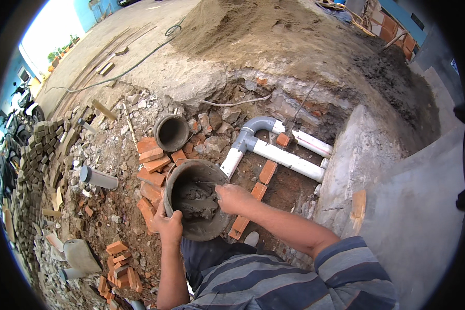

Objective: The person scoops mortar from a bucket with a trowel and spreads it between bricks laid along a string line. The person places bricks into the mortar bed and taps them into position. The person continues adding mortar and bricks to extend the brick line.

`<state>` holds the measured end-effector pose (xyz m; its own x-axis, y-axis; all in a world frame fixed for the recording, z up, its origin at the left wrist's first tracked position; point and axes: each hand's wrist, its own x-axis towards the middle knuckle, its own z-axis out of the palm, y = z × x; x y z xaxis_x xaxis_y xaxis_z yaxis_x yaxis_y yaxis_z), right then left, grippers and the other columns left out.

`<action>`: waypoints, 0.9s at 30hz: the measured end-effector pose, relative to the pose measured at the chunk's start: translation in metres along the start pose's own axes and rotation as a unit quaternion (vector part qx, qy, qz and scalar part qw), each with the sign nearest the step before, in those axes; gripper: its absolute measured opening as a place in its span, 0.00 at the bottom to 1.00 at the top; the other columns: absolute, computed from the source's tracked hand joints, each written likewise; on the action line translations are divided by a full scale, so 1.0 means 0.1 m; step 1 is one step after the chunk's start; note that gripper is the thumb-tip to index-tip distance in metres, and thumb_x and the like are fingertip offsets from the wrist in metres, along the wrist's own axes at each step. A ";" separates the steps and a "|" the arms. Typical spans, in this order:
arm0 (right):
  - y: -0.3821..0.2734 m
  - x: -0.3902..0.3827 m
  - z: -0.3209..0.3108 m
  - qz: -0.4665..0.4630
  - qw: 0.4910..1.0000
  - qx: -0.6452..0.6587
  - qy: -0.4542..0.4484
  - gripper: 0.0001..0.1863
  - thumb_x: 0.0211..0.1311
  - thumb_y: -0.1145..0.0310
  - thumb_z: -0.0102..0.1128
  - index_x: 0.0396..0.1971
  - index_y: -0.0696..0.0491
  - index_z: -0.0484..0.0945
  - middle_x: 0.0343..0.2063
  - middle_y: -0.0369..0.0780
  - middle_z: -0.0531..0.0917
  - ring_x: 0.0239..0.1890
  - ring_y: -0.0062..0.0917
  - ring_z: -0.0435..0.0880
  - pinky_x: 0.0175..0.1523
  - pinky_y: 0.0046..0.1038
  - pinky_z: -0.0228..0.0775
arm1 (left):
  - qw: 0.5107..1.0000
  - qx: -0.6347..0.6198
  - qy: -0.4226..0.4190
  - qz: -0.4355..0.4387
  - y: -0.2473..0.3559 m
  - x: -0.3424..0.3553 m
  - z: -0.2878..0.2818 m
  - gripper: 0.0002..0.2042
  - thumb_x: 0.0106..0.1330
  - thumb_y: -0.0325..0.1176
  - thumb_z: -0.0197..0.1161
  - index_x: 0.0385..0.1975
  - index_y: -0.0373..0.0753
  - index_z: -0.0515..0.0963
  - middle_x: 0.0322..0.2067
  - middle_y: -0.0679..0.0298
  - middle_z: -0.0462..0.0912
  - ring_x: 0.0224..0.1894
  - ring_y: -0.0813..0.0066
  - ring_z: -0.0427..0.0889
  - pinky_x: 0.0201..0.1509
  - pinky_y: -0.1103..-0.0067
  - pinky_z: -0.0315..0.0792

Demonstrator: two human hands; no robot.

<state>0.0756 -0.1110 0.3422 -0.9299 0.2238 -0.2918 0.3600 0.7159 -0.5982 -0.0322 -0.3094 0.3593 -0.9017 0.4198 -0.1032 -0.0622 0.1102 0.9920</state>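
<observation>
My left hand grips the left rim of a grey bucket that holds wet grey mortar. At the bucket's right side, my right hand is closed on what looks like a trowel, its blade largely hidden in the bucket. Broken red bricks lie just left of the bucket. A second, smaller grey bucket stands behind them. Beyond my hands, white pipes with a grey tee and elbow lie in a dug pit, beside a short row of bricks.
Rubble surrounds the pit, with loose pipe pieces, a brick pile and stacked pavers at left. A concrete ledge borders the right. A sand heap and hose are farther back; motorbikes stand far left.
</observation>
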 end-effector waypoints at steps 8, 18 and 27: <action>0.07 -0.35 -0.14 -0.063 0.998 -0.012 -0.028 0.15 0.62 0.65 0.57 0.41 0.60 0.80 0.40 0.54 0.84 0.48 0.49 0.83 0.54 0.48 0.75 | 0.996 0.083 -0.026 0.032 -0.03 -0.18 0.13 0.34 0.52 0.20 0.56 0.66 0.28 0.69 0.61 0.47 0.77 0.66 0.62 0.74 0.71 0.75 0.62; 0.39 -0.17 0.43 0.045 0.993 0.104 -0.043 0.19 0.59 0.59 0.57 0.33 0.63 0.82 0.32 0.59 0.84 0.41 0.55 0.84 0.52 0.48 0.76 | 0.996 0.068 -0.041 0.047 -0.13 -0.23 0.02 0.35 0.50 0.19 0.56 0.66 0.31 0.71 0.65 0.49 0.74 0.70 0.62 0.70 0.74 0.73 0.59; -0.03 -0.23 0.44 0.089 0.931 0.331 -0.129 0.14 0.63 0.62 0.57 0.30 0.61 0.80 0.19 0.47 0.82 0.18 0.36 0.84 0.28 0.37 0.78 | 0.999 -0.048 -0.010 -0.021 -0.09 -0.10 -0.20 0.31 0.51 0.18 0.53 0.62 0.24 0.72 0.55 0.57 0.80 0.56 0.71 0.79 0.63 0.78 0.69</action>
<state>0.0989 -0.1474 0.3184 -0.8325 0.0727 -0.5492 0.5540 0.0996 -0.8265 -0.0315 -0.3329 0.3533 -0.8884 0.4353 -0.1458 -0.1420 0.0414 0.9890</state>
